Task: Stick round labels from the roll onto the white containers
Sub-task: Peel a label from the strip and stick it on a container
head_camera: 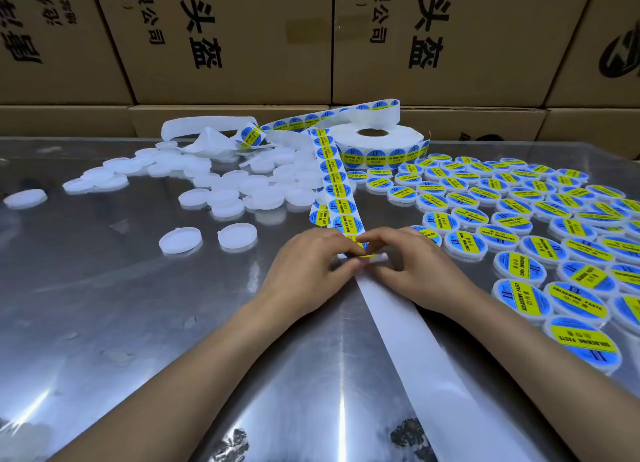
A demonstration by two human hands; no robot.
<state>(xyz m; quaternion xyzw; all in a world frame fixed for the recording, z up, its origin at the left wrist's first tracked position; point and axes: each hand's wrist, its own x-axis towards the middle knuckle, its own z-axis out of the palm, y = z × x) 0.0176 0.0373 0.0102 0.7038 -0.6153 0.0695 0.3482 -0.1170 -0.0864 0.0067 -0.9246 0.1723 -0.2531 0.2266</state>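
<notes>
A roll of round blue-and-yellow labels [377, 146] lies flat at the back of the shiny metal table [104, 305]. Its label strip [334, 184] runs toward me and ends between my hands. My left hand [308, 264] and my right hand [412, 264] meet at the table's middle, fingertips pinching a white container [375, 258] with a label partly on it; the fingers hide most of it. Bare white backing paper [408, 337] trails from there to the front edge. Several plain white containers [239, 191] lie in a pile at back left.
Several labelled containers [519, 226] cover the right side of the table. Two loose white containers [180, 240] sit left of my left hand. Crumpled backing paper [207, 129] lies behind the pile. Stacked cardboard boxes [225, 46] wall off the back.
</notes>
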